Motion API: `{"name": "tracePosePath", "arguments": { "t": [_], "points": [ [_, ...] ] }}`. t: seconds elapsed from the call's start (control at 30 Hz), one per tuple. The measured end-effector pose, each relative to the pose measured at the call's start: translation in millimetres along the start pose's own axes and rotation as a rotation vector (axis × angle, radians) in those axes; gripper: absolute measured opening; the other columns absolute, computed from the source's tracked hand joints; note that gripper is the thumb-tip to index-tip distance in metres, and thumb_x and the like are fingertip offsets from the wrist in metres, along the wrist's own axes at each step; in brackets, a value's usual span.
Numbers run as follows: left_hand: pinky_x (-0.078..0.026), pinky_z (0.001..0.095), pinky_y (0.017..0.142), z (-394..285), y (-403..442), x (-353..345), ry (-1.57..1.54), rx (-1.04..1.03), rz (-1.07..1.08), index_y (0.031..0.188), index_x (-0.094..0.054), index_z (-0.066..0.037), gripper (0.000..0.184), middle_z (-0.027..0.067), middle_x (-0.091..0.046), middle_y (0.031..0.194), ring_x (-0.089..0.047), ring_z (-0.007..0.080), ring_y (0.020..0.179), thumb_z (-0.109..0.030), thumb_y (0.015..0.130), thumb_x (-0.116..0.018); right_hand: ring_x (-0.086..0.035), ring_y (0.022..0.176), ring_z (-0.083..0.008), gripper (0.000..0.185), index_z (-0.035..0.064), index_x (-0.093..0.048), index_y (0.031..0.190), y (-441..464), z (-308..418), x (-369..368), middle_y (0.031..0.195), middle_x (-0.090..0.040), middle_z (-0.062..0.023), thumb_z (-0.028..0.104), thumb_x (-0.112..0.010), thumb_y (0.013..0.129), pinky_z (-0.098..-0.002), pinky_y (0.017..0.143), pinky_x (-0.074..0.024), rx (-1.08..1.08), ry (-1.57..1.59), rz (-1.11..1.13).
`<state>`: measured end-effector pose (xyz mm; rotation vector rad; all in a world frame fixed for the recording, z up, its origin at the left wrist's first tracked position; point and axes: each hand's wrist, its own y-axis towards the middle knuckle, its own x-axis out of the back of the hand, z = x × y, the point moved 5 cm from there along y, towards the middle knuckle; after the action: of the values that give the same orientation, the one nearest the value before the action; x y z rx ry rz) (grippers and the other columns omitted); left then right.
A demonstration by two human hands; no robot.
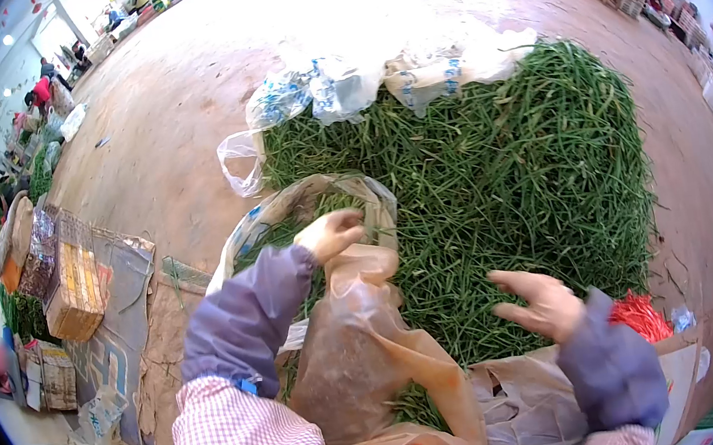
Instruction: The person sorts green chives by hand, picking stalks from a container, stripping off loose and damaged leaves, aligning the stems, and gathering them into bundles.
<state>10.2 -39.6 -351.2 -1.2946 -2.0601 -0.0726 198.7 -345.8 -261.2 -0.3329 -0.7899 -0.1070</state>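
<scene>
A big heap of long green stalks [479, 197] fills the middle and right of the frame, spread over the floor [173, 129]. The right hand [543, 306] is over the lower right part of the heap, its thumb and fingers parted in a wide gap with nothing visible between them. The left hand [336, 234] is near the centre, at the opening of a clear plastic bag [235, 246] with more green stalks inside. Its fingers are loosely bent; whether they grip anything cannot be told. Just below it, a brownish plastic sheet [339, 360] drapes down to the bottom of the frame, with some stalks showing beside its folds. White bags with blue print [339, 90] lie along the heap's far edge. Red ties [641, 317] sit by its lower right corner, and a wire basket [74, 233] stands at the left of the frame
</scene>
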Motion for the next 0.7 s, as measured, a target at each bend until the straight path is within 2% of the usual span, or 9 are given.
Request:
{"name": "tracePosePath", "arguments": {
  "t": [0.1,0.17,0.23,0.3,0.4,0.47,0.53,0.6,0.7],
  "points": [
    [-0.046,0.0369,0.099,123,-16,-8,0.11,0.186,-0.032,0.134,-0.051,-0.004,0.06,0.0198,-0.059,0.127,-0.058,0.0278,0.117,-0.035,0.085,-0.065,-0.065,0.099,-0.0282,0.046,0.0049,-0.055,0.126,120,19,-80,0.107,-0.067,-0.0156,0.027,-0.064,0.087,-0.0374,0.087,-0.0503,0.039,0.132,0.212],
    [-0.042,0.0375,0.103,172,-32,-7,0.175,0.329,-0.116,0.134,-0.051,-0.004,0.066,0.0192,-0.056,0.131,-0.054,0.0311,0.122,-0.04,0.082,-0.068,-0.063,0.096,-0.017,0.045,0.0025,-0.056,0.126,190,29,-155,0.107,-0.067,-0.0101,0.02,-0.067,0.087,-0.0306,0.088,-0.05,0.18,0.348,0.208],
    [-0.04,0.0383,0.105,201,-40,3,0.181,0.422,-0.158,0.135,-0.05,-0.006,0.068,0.0181,-0.055,0.133,-0.051,0.0334,0.124,-0.04,0.079,-0.07,-0.062,0.096,-0.0141,0.04,0.0002,-0.058,0.122,234,52,-222,0.106,-0.068,-0.0071,0.016,-0.067,0.087,-0.0308,0.085,-0.0506,0.188,0.636,0.283],
    [-0.04,0.0388,0.105,238,-38,8,0.155,0.426,-0.291,0.134,-0.052,-0.007,0.067,0.0179,-0.057,0.13,-0.052,0.0336,0.123,-0.037,0.078,-0.072,-0.062,0.095,-0.021,0.035,0.0063,-0.062,0.117,264,43,-311,0.099,-0.066,-0.0127,0.023,-0.063,0.086,-0.033,0.084,-0.0493,0.179,0.925,0.351],
    [-0.038,0.0398,0.106,256,-27,18,0.194,0.402,-0.378,0.136,-0.048,-0.005,0.072,0.0196,-0.053,0.134,-0.048,0.034,0.126,-0.037,0.077,-0.074,-0.055,0.108,-0.0406,0.052,0.0141,-0.061,0.12,286,35,-358,0.113,-0.061,-0.0209,0.05,-0.055,0.084,-0.0497,0.094,-0.0422,0.247,0.057,0.558],
    [-0.035,0.0405,0.109,277,-14,14,0.259,0.361,-0.385,0.139,-0.042,-0.003,0.081,0.0212,-0.046,0.14,-0.043,0.035,0.13,-0.041,0.076,-0.075,-0.051,0.115,-0.0421,0.057,0.0224,-0.045,0.137,270,10,-384,0.12,-0.058,-0.0199,0.05,-0.047,0.087,-0.0596,0.095,-0.0352,0.251,-0.166,0.457],
    [-0.03,0.0427,0.111,291,1,2,0.348,0.393,-0.353,0.144,-0.034,-0.003,0.097,0.0206,-0.039,0.146,-0.035,0.0359,0.135,-0.052,0.071,-0.076,-0.05,0.117,-0.0415,0.058,0.024,-0.042,0.141,264,-24,-416,0.124,-0.056,-0.0202,0.048,-0.046,0.088,-0.0583,0.099,-0.0332,0.14,-0.116,0.592],
    [-0.024,0.0486,0.113,294,15,-11,0.372,0.439,-0.297,0.148,-0.025,-0.004,0.114,0.0198,-0.034,0.149,-0.029,0.0351,0.139,-0.063,0.064,-0.075,-0.048,0.122,-0.0361,0.054,0.0205,-0.048,0.137,258,-64,-452,0.131,-0.054,-0.0181,0.041,-0.053,0.088,-0.0505,0.103,-0.0338,0.118,0.268,0.591],
    [-0.022,0.0518,0.113,305,35,-32,0.349,0.475,-0.227,0.149,-0.024,-0.005,0.121,0.0185,-0.033,0.15,-0.028,0.0376,0.139,-0.069,0.059,-0.075,-0.049,0.12,-0.0371,0.052,0.0213,-0.05,0.135,262,-80,-458,0.13,-0.055,-0.0184,0.041,-0.053,0.087,-0.0511,0.102,-0.0348,0.099,0.196,0.516]
  ]
}}
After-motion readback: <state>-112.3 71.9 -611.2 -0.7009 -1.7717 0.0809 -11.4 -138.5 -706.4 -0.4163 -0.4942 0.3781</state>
